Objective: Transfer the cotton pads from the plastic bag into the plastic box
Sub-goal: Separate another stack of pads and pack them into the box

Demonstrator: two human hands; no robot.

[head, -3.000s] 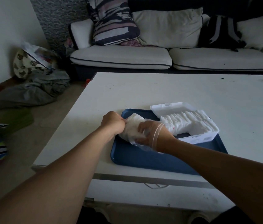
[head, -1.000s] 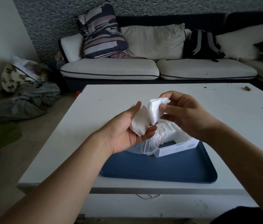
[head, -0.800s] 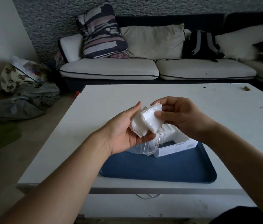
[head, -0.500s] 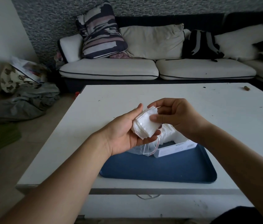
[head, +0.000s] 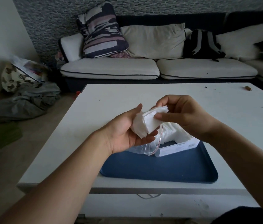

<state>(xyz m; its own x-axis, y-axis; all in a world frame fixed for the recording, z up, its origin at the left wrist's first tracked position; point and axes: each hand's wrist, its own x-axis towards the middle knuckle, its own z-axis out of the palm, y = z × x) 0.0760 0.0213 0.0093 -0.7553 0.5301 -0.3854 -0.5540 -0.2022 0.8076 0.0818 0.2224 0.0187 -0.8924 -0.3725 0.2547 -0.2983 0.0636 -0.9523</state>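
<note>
A stack of white cotton pads (head: pixel 147 122) is held up above the table between both hands. My left hand (head: pixel 126 131) cups the stack from below and the left. My right hand (head: pixel 180 115) pinches its upper right edge with thumb and fingers. The clear plastic bag (head: pixel 145 147) with a red zip strip hangs limp under my left palm, over the tray. Behind the hands the white plastic box (head: pixel 176 147) stands on the blue tray (head: pixel 168 170), with pads (head: pixel 172 131) packed inside; its lid is hidden.
The tray sits near the front edge of a white table (head: pixel 224 110). A small brown object (head: pixel 248 88) lies at the far right of the table. A sofa with cushions and a black backpack (head: pixel 201 44) stands behind. Bags and cloth lie on the floor at left.
Three seconds ago my right hand was inside the bag on the tray. Since then both hands rose with the pads, and over the last second the fanned stack was pressed together.
</note>
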